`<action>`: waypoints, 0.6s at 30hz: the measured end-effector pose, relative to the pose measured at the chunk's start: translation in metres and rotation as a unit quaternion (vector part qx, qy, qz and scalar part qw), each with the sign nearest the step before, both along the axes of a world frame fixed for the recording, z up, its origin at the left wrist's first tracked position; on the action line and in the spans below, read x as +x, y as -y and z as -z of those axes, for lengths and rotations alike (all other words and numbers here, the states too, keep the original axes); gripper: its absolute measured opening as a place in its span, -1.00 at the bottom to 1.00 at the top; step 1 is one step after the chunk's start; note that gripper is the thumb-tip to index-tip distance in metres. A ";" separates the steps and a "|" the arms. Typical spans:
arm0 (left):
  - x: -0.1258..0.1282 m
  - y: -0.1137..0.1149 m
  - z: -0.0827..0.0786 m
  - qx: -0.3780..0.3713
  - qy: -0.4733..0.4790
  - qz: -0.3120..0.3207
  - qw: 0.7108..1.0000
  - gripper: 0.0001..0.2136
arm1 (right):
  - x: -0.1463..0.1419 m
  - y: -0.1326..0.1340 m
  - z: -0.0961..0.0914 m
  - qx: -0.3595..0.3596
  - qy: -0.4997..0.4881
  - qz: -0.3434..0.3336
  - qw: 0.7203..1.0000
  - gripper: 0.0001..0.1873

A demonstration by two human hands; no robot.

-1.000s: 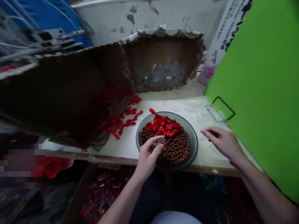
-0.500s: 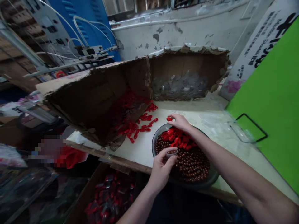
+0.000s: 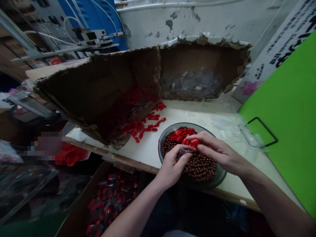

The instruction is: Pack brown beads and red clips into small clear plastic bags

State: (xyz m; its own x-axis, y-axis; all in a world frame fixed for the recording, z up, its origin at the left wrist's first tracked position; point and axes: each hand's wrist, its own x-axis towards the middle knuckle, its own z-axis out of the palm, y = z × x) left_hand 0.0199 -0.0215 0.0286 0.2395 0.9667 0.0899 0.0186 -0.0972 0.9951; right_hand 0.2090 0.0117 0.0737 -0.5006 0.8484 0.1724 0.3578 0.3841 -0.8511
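Well, above a grey bowl (image 3: 161,142) of brown beads (image 3: 203,168) and red caps (image 3: 181,133), our left hand (image 3: 170,167) curls around a clear container (image 3: 182,152) — our right hand (image 3: 221,154) pinches a red piece (image 3: 195,144) beside it. Beyond, on the pale surface (image 3: 148,153), torn boxes (image 3: 106,75) hold red parts (image 3: 135,97) and clear parts (image 3: 198,84) — a peeling wall (image 3: 148,19) behind.

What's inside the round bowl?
Brown beads, with red pieces on top. The left hand and right hand hide part of the bowl; its bottom is covered by beads.
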 end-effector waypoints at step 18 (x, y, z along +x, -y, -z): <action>0.007 0.009 -0.005 -0.033 -0.041 0.098 0.994 -0.77 | -0.007 0.042 0.034 0.005 -0.051 0.139 0.989 -0.71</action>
